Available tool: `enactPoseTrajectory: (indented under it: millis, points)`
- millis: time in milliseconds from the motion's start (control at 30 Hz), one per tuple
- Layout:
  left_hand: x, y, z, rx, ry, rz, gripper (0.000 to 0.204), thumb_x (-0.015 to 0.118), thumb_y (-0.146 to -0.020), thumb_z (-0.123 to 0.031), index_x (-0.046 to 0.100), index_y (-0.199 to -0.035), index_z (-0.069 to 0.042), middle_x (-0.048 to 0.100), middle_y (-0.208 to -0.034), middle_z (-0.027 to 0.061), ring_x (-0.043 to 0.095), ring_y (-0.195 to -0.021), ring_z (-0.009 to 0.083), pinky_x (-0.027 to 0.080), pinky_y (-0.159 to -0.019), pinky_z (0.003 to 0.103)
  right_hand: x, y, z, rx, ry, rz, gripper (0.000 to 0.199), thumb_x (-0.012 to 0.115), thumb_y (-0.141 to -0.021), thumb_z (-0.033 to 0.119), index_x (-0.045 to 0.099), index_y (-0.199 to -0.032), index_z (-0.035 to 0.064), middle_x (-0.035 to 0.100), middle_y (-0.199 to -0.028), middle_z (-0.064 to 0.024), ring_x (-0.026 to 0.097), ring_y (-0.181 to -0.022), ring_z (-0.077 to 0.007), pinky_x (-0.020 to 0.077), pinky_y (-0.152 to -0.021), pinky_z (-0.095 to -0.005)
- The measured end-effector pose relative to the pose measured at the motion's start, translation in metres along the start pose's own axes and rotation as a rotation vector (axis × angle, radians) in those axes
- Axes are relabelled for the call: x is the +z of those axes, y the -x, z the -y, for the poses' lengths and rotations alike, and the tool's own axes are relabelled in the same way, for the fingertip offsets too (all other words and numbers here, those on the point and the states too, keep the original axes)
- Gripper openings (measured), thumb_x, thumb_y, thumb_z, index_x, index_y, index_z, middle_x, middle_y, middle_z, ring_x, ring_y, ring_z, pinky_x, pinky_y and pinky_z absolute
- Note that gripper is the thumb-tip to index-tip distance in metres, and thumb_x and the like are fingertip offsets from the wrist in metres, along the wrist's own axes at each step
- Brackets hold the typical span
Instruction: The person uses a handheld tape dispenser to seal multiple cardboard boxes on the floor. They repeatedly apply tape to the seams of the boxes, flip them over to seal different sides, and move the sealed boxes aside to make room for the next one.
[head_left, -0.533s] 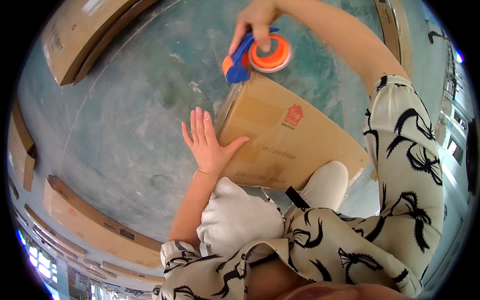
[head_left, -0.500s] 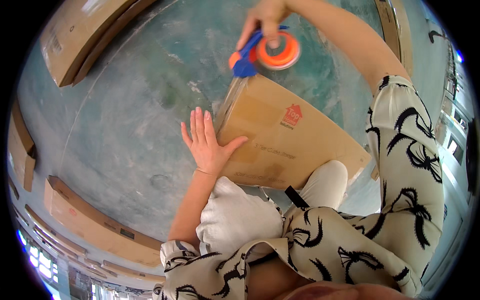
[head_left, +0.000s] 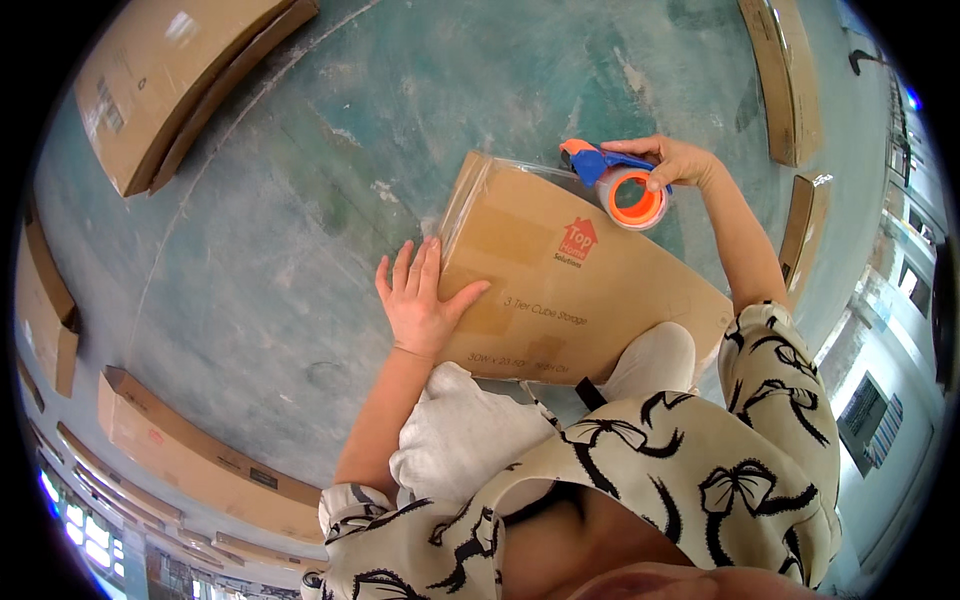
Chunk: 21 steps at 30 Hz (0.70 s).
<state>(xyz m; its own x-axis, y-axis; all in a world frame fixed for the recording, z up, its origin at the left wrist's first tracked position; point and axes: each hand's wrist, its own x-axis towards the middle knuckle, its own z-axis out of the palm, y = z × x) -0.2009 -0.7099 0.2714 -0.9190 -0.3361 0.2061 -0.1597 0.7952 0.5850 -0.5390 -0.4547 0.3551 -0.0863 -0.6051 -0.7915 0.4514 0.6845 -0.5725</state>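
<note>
A flat brown cardboard box (head_left: 570,280) with a red house mark lies on the floor in front of me. My left hand (head_left: 420,305) presses flat on its left edge, thumb on the top face, fingers spread on the floor side. My right hand (head_left: 675,160) grips a blue tape dispenser with an orange roll (head_left: 625,190), held against the box's far edge. A strip of clear tape shines along that far edge. My white-clad knees (head_left: 470,450) rest against the near side of the box.
Other flat cardboard boxes lie around: one at the top left (head_left: 170,80), several along the left and lower left (head_left: 190,460), and more at the top right (head_left: 780,80). The floor (head_left: 300,200) is worn green concrete.
My right hand has carried the tape dispenser along the far edge, from near the box's left corner to its right part. The left hand stays pressed on the box.
</note>
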Motion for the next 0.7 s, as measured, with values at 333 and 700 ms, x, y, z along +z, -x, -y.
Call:
enactPoseTrajectory:
  millis: [333,700]
  points:
    - [-0.002,-0.003,-0.006,0.000,0.154,0.000,0.072,0.078,-0.068,-0.048,0.058,-0.117,0.001,0.065,-0.108,0.0144,0.061,-0.101,0.0278,0.040,-0.093,0.045,0.130,-0.092,0.201,0.496,1.652,0.363,0.054,0.081,-0.051,0.023,0.072,-0.103,0.0143,0.070,-0.097,-0.0044,0.063,-0.086,-0.0192,0.0506,-0.074,-0.0326]
    - [0.015,-0.066,-0.019,0.107,0.193,0.114,0.076,0.067,-0.080,-0.040,0.036,-0.136,0.001,0.046,-0.137,0.0202,0.044,-0.126,0.0288,0.037,-0.101,0.046,0.209,-0.128,0.163,0.766,2.180,0.189,0.027,0.075,-0.043,0.017,0.072,-0.069,0.0220,0.067,-0.074,-0.0003,0.063,-0.069,-0.0191,0.0488,-0.060,-0.0349]
